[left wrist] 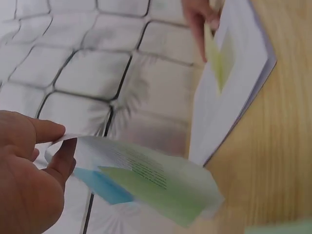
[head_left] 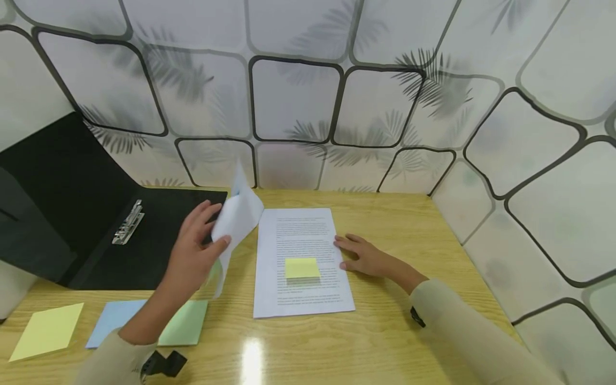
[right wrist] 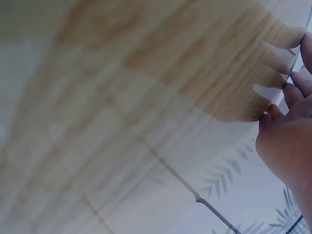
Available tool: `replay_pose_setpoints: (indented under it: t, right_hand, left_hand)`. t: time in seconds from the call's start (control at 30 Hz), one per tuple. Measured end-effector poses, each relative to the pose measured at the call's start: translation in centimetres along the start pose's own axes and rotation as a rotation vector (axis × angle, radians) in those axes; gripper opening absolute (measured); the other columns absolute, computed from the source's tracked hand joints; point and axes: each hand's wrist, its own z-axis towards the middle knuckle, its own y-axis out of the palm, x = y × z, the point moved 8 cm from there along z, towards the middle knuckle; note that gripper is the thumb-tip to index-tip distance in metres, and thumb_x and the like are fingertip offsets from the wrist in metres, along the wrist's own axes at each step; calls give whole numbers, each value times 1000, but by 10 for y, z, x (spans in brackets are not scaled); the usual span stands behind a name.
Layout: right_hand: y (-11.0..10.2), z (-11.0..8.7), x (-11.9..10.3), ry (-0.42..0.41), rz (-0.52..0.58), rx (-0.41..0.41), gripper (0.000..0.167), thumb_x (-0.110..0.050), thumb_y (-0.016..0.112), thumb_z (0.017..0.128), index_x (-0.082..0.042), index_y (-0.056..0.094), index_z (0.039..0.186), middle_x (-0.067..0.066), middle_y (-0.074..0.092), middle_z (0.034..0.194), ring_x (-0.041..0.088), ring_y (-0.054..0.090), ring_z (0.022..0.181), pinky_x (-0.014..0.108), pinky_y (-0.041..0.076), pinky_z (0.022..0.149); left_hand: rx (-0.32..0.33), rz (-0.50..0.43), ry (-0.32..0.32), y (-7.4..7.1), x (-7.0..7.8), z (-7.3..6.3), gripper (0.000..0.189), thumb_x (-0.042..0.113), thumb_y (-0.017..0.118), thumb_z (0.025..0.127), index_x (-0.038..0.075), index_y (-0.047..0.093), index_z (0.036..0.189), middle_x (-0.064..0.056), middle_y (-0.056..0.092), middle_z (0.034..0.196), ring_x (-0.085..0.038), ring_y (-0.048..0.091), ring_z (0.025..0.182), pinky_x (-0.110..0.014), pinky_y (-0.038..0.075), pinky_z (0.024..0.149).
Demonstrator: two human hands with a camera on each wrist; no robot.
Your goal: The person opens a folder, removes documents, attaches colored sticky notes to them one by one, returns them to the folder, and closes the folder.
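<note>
My left hand (head_left: 196,243) pinches a curled sheet of printed paper (head_left: 242,211) between thumb and fingers, lifted above the table beside the black folder. In the left wrist view, a green sticky note (left wrist: 165,197) and a blue sticky note (left wrist: 105,186) show on that sheet. A stack of printed paper (head_left: 308,235) lies flat in the middle, with a yellow sticky note (head_left: 302,267) on its top page. At the stack's right edge, my right hand (head_left: 366,258) touches the paper with its fingertips; the right wrist view shows these fingers (right wrist: 292,92) along the edge.
An open black folder (head_left: 159,224) with a metal clip (head_left: 129,224) lies at the left, its cover leaning on the patterned wall (head_left: 298,101). Yellow (head_left: 48,329), blue (head_left: 113,320) and green (head_left: 185,323) sticky pads line the front left of the wooden table (head_left: 394,331).
</note>
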Motion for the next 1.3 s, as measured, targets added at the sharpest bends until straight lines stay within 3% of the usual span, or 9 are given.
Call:
replay_pose_setpoints:
  t: [0.1,0.2,0.4,0.47,0.6,0.73,0.87,1.07,1.3]
  right_hand:
    - [2,2,2,-2,1,-4,73,-38,64,99,-14,32,159,5,22,168,41,9,155,66,15,120]
    - [3,3,1,-8,-1,-5,73,-38,64,99,-14,31,160,5,22,168,41,9,155,65,15,120]
    - [0,0,-2,-3,17,-10,72,-36,64,100,-13,31,159,5,22,168,41,9,155,65,14,121]
    - [0,0,-2,-2,24,-11,72,-37,64,100,-13,31,159,5,21,168,40,8,155,65,14,121]
    - [-1,1,1,8,47,-4,75,-37,65,99,-13,29,160,6,20,168,39,7,155,64,13,121]
    - [0,0,5,33,85,3,80,-39,66,98,-14,23,162,16,15,168,42,7,155,64,13,121]
    - [0,-2,7,56,119,11,77,-43,59,102,-15,20,163,24,9,167,45,8,154,64,13,121]
    - [-2,-3,7,82,192,35,64,-43,44,108,-15,24,162,23,9,167,42,7,155,63,10,122]
    - [-1,-1,5,86,198,32,69,-45,49,105,-15,25,162,20,10,168,40,6,155,63,10,122]
  left_hand:
    - [-81,-36,-23,32,-1,-2,61,4,63,98,9,38,154,-11,6,168,-43,43,139,-27,52,96]
    - [-150,-54,-61,61,-8,-5,62,6,63,99,13,38,155,-12,11,167,-44,45,137,-45,52,99]
    - [-263,-57,-114,110,-21,-13,60,9,62,100,23,41,154,-9,37,157,-34,55,127,-37,56,88]
    - [-276,-44,-111,122,-24,-14,58,8,63,99,22,45,152,-10,41,155,-34,55,128,-40,56,91]
    - [-297,-16,-116,140,-28,-16,56,6,64,98,20,49,150,-10,44,152,-35,54,129,-45,54,97]
    - [-350,-8,-124,157,-30,-19,56,3,62,98,16,48,150,-13,44,149,-34,56,126,-45,54,97]
    - [-406,-2,-95,171,-27,-21,56,2,61,98,14,47,150,-15,44,148,-33,57,123,-45,54,98]
    - [-496,7,-21,193,-18,-23,55,3,62,98,12,46,151,-16,44,148,-28,58,121,-39,55,97]
    - [-579,61,36,214,-13,-28,58,1,65,96,7,45,151,-17,44,148,-26,59,118,-32,55,95]
